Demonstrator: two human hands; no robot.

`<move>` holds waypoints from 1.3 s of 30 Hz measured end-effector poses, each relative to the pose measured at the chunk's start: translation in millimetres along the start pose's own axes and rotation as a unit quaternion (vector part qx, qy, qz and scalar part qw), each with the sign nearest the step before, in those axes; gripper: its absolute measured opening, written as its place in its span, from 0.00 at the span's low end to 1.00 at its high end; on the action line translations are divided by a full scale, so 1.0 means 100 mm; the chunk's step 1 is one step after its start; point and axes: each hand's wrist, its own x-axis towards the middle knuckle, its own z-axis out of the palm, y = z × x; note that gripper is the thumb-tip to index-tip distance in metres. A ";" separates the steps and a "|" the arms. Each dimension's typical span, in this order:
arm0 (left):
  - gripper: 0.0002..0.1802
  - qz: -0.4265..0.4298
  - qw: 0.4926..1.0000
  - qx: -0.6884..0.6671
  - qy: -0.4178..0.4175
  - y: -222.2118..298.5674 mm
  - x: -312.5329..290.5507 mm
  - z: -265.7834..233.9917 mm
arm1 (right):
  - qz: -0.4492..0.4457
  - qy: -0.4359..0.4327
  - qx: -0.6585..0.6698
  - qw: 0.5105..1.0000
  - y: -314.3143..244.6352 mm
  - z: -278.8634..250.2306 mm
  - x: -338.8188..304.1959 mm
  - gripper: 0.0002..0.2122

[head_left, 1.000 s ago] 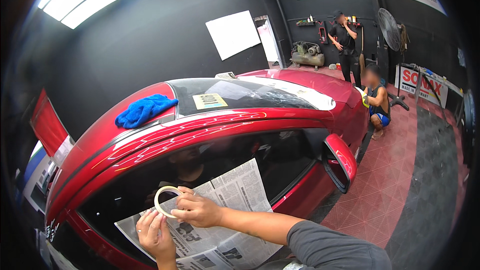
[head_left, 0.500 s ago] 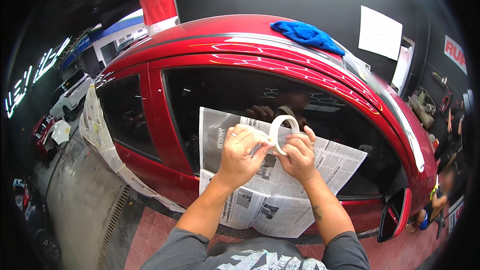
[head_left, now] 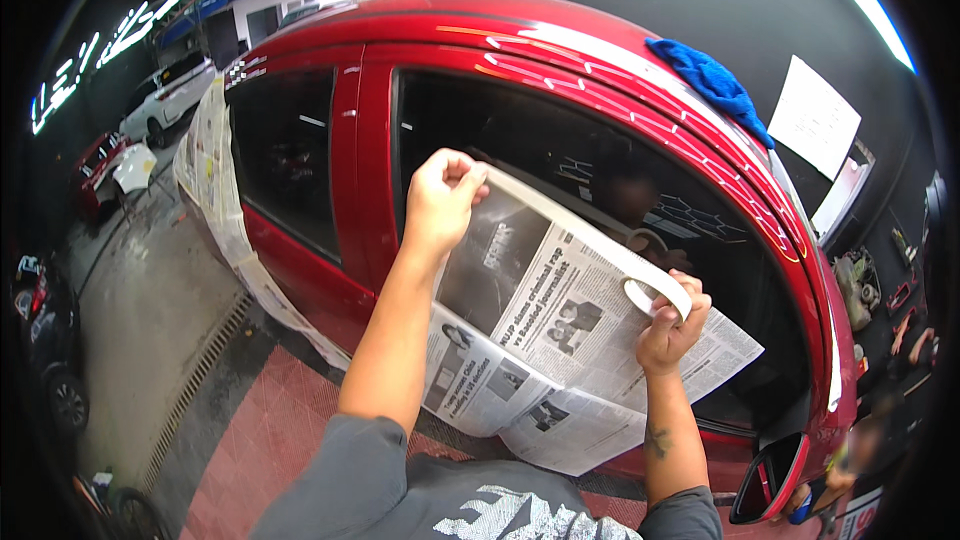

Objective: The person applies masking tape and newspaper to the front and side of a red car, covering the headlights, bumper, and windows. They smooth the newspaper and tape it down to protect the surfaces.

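Note:
A roll of pale masking tape (head_left: 668,285) is gripped in my right hand (head_left: 672,335), fingers closed round its lower right side. From it a strip of tape (head_left: 570,220) stretches along the upper edge of an opened newspaper sheet (head_left: 540,325). My left hand (head_left: 440,202) pinches the far end of that strip by the sheet's upper left corner. Hanging between my arms, the newspaper lies in front of the dark front side window (head_left: 540,135) of a red car (head_left: 375,130). Whether the strip sticks to the glass I cannot tell.
Taped paper (head_left: 212,170) covers the car's edge at the left. A blue cloth (head_left: 712,85) lies on the roof. The side mirror (head_left: 775,475) juts out at lower right, with a person (head_left: 835,480) beyond it. A floor drain (head_left: 200,390) runs along the left.
My hands were close together at the tape roll; now they are apart with a strip drawn out between them. The left went up and left, the right to the right. The view has tilted.

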 end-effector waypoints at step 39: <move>0.51 0.388 0.828 0.398 0.078 -0.51 -0.43 0.36 | 0.167 0.014 0.049 0.985 -0.18 -0.04 0.11 0.11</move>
